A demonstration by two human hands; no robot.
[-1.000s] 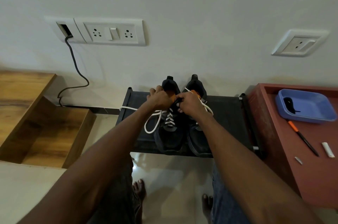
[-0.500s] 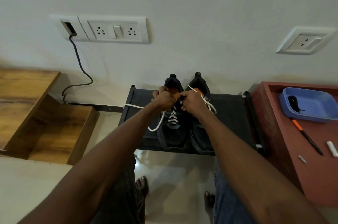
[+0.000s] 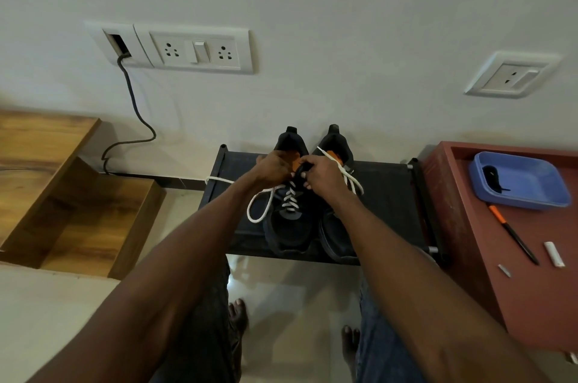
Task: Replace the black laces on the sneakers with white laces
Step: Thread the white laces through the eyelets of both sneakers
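Two black sneakers stand side by side, heels toward the wall, near the middle of a low black shoe rack (image 3: 387,191). The left sneaker (image 3: 289,226) already carries a white lace (image 3: 290,199) crossed through its lower eyelets; one slack end loops out over the rack toward its left edge. Both hands work at this shoe's top eyelets. The left hand (image 3: 271,168) has its fingers curled at the collar, apparently gripping the lace or the shoe's edge, though exactly what it holds is hidden. The right hand (image 3: 320,174) pinches something dark at the tongue, too small to name with certainty. The right sneaker (image 3: 336,227) is mostly covered by the right forearm; another white lace (image 3: 352,177) lies across its opening, and whether it is threaded cannot be seen. A black lace (image 3: 494,177) lies in the blue tray (image 3: 531,195) on the red table (image 3: 513,295), so at least one old lace appears to be out. By my judgement, the left shoe is nearly laced, with its top eyelets and the tying left, and the right shoe probably still to do.
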